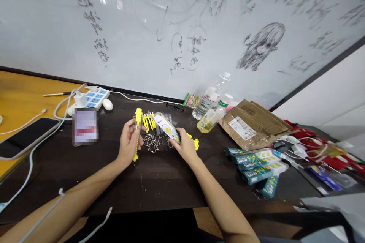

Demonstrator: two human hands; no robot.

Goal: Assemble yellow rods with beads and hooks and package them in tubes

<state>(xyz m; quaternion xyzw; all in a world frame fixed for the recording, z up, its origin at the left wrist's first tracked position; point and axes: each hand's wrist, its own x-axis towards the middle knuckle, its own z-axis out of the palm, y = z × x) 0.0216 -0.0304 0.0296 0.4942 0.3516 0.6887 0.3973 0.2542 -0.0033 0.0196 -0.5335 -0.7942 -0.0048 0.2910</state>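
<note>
My left hand (129,142) is closed around a long yellow plastic tool (138,129), held upright over the dark table (159,182). My right hand (185,147) grips a narrow white and yellow packet (167,127), tilted up to the left. Between and behind the hands lie more yellow tools (148,120) and a tangle of thin wire hooks (152,142). Another yellow piece (195,143) lies just right of my right hand.
A stack of green packets (261,167) lies to the right, with a brown parcel (251,123), bottles (209,110) and cables behind. On the left are a power strip (91,98), a phone (24,136), a blurred card (84,126) and white cables. A scribbled whiteboard (182,26) backs the table.
</note>
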